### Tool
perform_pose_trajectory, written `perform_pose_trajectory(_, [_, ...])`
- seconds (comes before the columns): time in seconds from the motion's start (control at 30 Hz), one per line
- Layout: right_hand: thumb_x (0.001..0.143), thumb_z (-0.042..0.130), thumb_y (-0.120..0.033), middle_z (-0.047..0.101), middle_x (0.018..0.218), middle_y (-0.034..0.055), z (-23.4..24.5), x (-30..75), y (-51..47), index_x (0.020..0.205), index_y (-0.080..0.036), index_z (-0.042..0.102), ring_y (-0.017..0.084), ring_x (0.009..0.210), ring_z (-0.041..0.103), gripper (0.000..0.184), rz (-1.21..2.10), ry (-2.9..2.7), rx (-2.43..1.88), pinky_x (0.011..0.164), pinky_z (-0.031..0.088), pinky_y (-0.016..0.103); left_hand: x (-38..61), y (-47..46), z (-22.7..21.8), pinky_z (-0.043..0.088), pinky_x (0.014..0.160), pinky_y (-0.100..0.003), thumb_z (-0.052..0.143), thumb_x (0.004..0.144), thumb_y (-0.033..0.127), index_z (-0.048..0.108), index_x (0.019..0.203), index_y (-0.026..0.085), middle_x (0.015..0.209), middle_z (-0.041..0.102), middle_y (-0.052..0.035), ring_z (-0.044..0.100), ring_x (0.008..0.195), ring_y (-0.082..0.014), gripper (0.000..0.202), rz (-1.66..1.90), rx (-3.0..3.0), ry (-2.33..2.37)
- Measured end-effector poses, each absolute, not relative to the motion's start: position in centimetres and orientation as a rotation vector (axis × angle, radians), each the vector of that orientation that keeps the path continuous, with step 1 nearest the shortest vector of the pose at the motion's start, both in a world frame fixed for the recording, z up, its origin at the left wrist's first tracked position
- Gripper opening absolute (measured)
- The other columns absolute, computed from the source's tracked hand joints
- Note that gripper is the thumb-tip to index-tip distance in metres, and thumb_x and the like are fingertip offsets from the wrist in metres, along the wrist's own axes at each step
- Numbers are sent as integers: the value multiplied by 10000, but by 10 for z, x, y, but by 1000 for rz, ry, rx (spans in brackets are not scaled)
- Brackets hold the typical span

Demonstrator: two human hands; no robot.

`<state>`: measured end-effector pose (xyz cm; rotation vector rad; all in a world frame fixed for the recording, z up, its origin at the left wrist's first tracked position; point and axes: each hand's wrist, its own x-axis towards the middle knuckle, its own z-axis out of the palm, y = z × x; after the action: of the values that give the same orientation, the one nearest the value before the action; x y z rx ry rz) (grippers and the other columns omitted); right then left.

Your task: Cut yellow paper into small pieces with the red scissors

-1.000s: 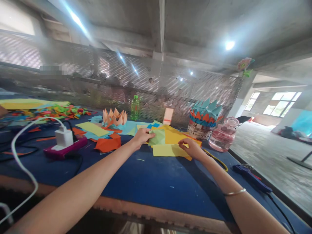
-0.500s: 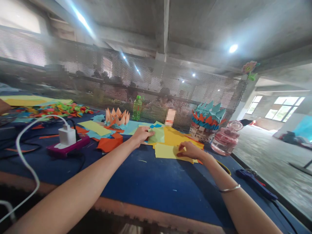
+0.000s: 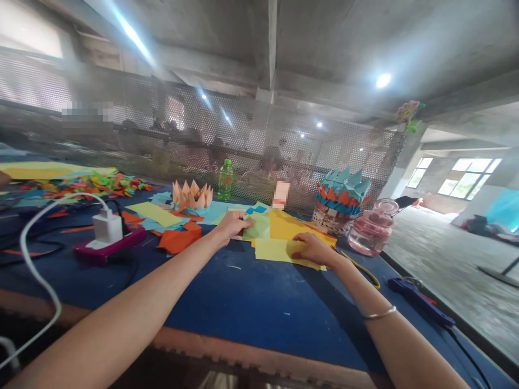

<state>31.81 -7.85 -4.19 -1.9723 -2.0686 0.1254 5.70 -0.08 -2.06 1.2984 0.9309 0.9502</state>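
Note:
Both my arms reach across a blue table (image 3: 251, 302) to a pile of coloured paper. My left hand (image 3: 232, 225) pinches the edge of a light green sheet (image 3: 257, 228), fingers closed on it. A little to the right, my right hand (image 3: 311, 249) curls on a pale yellow sheet (image 3: 272, 250) and grips its right part. Under both lie darker yellow sheets (image 3: 288, 225). A thin bangle circles my right wrist (image 3: 379, 314).
An orange paper crown (image 3: 190, 195) and a green bottle (image 3: 224, 180) stand behind the pile. At right are a paper-topped basket (image 3: 338, 202), a pink jar (image 3: 373, 227) and a blue tool (image 3: 421, 301). At left, a white charger (image 3: 107, 227) on a purple power strip. Perforated screen behind.
My right hand has slid left along the pale yellow sheet and closed on it. My left hand stays on the green sheet. The view shifted slightly.

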Motion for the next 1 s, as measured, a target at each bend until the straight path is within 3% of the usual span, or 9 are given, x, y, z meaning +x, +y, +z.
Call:
perform_pose_trajectory(0.2, [664,746,-288,671,1090,101,-44,317,-79,1037,-165,672,254,1031,587,400,61,-2038,-1837,870,416,345,57,0,-21,468,557,-244,791,620,239,671,746,147,615,657,8,598,539,-121,197,936,1326,967])
perform_pose_trajectory(0.33, [769,624,-287,695,807,53,-39,315,-81,810,-173,694,205,785,618,141,50,-1973,-1817,659,400,276,55,2,-22,453,536,-246,774,638,273,664,754,155,623,646,10,581,532,-120,199,945,1331,948])
perform_pose_trajectory(0.43, [802,567,-287,643,639,18,-32,314,-84,697,-188,674,173,643,582,181,43,-1948,-1797,554,331,254,54,5,-23,443,544,-240,779,626,313,660,756,159,650,642,12,566,542,-109,234,1013,1367,881])
perform_pose_trajectory(0.6, [829,561,-254,685,716,53,-24,310,-87,722,-194,699,192,719,603,184,-125,-1991,-1826,613,344,265,53,7,-22,415,539,-221,794,596,361,661,729,141,644,636,3,560,554,-102,289,1067,1418,842])
perform_pose_trajectory(0.83, [916,492,-281,704,741,90,-20,302,-92,709,-196,693,229,763,626,301,-343,-2035,-1880,652,326,294,50,2,-21,502,710,-323,850,471,466,694,840,151,797,706,-42,646,744,-188,510,887,1472,742])
perform_pose_trajectory(1.0, [929,480,-287,709,748,88,-19,299,-93,724,-204,693,232,769,628,307,-372,-2017,-1883,663,322,296,52,-6,-17,492,779,-333,861,454,465,718,819,142,796,722,-64,659,801,-204,508,793,1539,669])
